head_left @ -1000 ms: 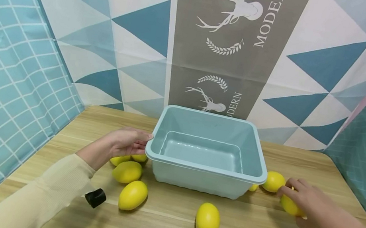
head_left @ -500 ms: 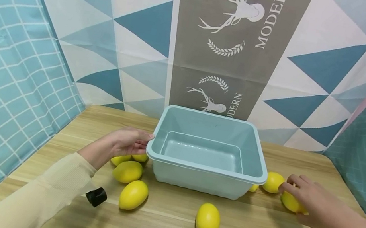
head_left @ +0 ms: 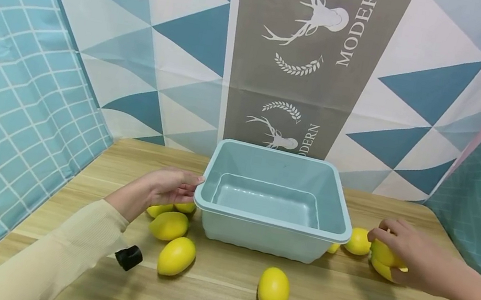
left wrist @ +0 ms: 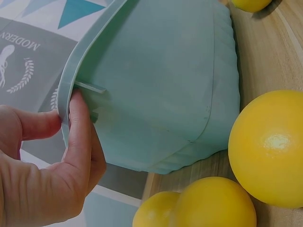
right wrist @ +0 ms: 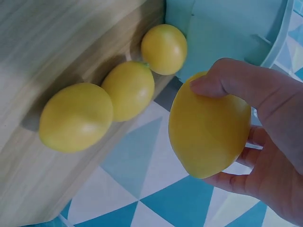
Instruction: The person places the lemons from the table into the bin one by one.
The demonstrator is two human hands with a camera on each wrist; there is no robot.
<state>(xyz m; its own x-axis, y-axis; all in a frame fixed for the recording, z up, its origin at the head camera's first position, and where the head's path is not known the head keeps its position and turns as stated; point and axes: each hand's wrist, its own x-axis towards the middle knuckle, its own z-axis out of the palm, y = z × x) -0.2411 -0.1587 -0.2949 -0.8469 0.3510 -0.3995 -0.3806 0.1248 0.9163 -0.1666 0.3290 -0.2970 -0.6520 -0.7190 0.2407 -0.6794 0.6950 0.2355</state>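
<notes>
The left hand grips the left rim of the tub. Right of it, the right hand holds a lemon near other lemons. Four lemons lie left of the tub, a single lemon in front.

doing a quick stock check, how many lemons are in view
9: one lemon in the right hand, three lemons right of the bin, four lemons near its left, one lemon in front. More could be hidden behind the bin.
</notes>
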